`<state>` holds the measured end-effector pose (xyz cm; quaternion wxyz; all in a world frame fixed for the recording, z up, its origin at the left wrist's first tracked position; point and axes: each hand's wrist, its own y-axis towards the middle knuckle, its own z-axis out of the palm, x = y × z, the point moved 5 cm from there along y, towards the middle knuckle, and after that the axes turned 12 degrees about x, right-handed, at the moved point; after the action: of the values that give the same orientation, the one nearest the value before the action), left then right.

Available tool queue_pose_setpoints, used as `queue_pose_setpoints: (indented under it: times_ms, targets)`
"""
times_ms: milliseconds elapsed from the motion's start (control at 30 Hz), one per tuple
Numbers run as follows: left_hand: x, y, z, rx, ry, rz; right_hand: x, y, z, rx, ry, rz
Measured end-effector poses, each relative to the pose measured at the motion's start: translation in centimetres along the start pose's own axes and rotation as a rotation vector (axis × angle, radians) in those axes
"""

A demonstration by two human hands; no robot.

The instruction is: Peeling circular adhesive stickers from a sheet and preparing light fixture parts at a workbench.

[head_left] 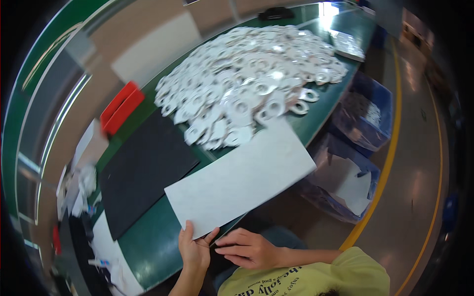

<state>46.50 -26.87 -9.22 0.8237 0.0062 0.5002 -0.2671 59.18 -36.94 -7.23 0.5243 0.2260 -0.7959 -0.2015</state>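
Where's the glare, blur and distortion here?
Head view: harsh glare on the table's far end; red bin looks soft; yellow line bends, corners go black. Also head view: the white sheet's far corner nearly merges with the white pile.

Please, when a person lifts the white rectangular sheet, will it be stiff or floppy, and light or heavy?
The white sheet is probably fairly stiff: its right corner juts past the green table edge without visible droop. It is likely light, since it looks thin and only the left hand grips it, near one end.
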Motion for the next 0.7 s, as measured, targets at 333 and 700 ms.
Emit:
queue_pose_setpoints:
  times_ms: [333,700]
  targets:
    - [-8.3,-11.3,-19.2,-0.030,-0.143,-0.007,-3.9,-0.4,12.0,-0.263,0.566,0.786]
    - [-9.1,-15.4,-23.5,-0.040,-0.190,-0.030,-2.9,3.1,14.8,-0.142,0.542,0.773]
